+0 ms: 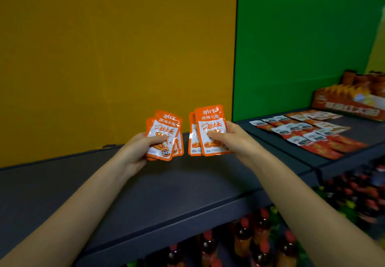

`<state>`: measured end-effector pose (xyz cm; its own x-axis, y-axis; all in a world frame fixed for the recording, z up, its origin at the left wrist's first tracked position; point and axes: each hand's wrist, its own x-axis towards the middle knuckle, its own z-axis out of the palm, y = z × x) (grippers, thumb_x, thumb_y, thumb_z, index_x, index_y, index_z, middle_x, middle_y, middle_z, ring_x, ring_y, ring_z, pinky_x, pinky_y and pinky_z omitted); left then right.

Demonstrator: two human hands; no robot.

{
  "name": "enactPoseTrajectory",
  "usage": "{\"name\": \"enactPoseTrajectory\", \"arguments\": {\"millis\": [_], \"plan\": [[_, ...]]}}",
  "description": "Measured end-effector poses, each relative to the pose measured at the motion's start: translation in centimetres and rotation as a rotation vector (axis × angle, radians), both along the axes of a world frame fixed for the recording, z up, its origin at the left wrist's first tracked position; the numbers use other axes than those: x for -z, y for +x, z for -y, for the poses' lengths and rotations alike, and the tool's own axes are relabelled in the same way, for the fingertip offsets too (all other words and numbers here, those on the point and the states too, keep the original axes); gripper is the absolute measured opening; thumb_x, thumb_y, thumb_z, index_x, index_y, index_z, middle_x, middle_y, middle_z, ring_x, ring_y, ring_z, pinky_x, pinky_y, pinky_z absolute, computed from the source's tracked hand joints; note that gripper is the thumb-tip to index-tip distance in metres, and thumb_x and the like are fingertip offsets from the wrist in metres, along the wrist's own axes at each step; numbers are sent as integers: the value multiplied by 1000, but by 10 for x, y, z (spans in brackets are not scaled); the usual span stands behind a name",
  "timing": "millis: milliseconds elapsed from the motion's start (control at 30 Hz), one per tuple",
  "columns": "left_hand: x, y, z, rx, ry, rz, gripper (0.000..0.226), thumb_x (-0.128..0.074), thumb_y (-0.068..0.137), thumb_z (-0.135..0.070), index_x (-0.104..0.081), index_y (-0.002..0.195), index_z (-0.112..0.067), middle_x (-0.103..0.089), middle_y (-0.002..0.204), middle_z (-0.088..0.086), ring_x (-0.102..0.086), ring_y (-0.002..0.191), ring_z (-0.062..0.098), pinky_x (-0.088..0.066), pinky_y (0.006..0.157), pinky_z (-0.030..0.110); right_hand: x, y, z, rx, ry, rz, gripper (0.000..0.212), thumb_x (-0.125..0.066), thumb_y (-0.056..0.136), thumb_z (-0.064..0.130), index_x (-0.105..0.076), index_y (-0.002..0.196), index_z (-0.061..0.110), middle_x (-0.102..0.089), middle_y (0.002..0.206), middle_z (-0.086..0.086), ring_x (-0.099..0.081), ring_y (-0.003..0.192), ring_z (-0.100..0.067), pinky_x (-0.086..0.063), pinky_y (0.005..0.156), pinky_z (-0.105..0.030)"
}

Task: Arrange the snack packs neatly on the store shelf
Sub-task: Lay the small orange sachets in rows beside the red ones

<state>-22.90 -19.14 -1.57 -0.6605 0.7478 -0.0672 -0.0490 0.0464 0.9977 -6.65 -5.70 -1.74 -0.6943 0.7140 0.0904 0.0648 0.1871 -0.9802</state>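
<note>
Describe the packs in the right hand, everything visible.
The right-hand packs are flat, glossy orange-and-white pouches with Chinese lettering and a picture of orange food. At least two show, the rear one fanned to the left. They are held upright, faces toward the camera, above the dark shelf, pinched by the right hand with the thumb across the front.

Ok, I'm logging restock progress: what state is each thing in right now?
Left stack, fanned, held upright above the shelf, not set down.
Left hand, grips the left stack.
Right stack, held upright, front facing the camera.
Right hand, grips the right stack.
Shelved packs, lying flat in overlapping rows on the right shelf.
Bottles, standing upright below the shelf.
</note>
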Motion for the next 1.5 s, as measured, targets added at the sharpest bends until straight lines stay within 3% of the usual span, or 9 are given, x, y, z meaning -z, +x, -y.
{"name": "enactPoseTrajectory", "arguments": {"millis": [67,167,400,700,800,967,1100,1333,1500], "plan": [[0,33,-30,23,24,55,10,-64,84,-12,-60,93,-11,-71,82,5,-68,65,13,-55,49,20,0,40,-24,14,4,-1,16,-60,90,15,-56,105,19,-67,108,-3,-65,90,-16,-51,90,-35],[0,85,-74,68,71,123,11,-65,84,-12,-61,94,-9,-73,65,1,-70,55,11,-55,46,19,0,104,-63,62,6,17,10,-59,90,14,-57,97,23,-68,103,-1,-66,90,-16,-51,91,-36],[10,196,-167,143,118,145,10,-63,85,-11,-61,95,-11,-69,84,5,-68,53,8,-55,49,18,9,234,-150,191,15,-5,18,-60,89,10,-60,105,18,-70,98,0,-66,84,-15,-52,84,-30],[9,263,-262,210,94,146,3,-63,85,-8,-62,88,-9,-73,63,-1,-69,53,9,-56,50,19,16,325,-249,268,-16,20,12,-63,88,14,-64,99,14,-71,98,-6,-67,83,-18,-52,86,-33],[6,278,-294,229,85,120,1,-61,86,-9,-61,87,-10,-72,60,-1,-68,51,9,-56,50,20,18,340,-285,275,-28,28,8,-62,88,13,-64,95,14,-71,93,-5,-67,80,-17,-53,82,-30],[0,289,-350,239,61,27,3,-60,87,-9,-60,90,-9,-69,81,6,-67,51,10,-56,50,21,20,348,-355,313,-9,23,4,-63,87,11,-63,88,15,-69,89,-3,-66,77,-15,-54,73,-25],[-10,291,-391,239,72,35,3,-58,88,-6,-60,86,-8,-72,65,3,-67,47,11,-56,46,22,22,339,-407,301,-8,93,4,-64,86,12,-63,90,14,-69,87,-2,-66,73,-13,-53,66,-23],[-13,286,-445,182,80,7,4,-58,87,-6,-61,86,-8,-72,60,-1,-67,51,9,-57,51,19,30,311,-476,230,-22,159,22,-66,85,9,-63,106,4,-69,99,-9,-66,79,-17,-54,82,-33],[-10,286,-459,105,60,21,3,-59,87,-7,-61,89,-7,-73,61,0,-68,52,10,-55,49,19,33,297,-503,159,-12,183,24,-64,86,9,-62,110,7,-67,99,-7,-63,71,-10,-50,63,-18]]}}
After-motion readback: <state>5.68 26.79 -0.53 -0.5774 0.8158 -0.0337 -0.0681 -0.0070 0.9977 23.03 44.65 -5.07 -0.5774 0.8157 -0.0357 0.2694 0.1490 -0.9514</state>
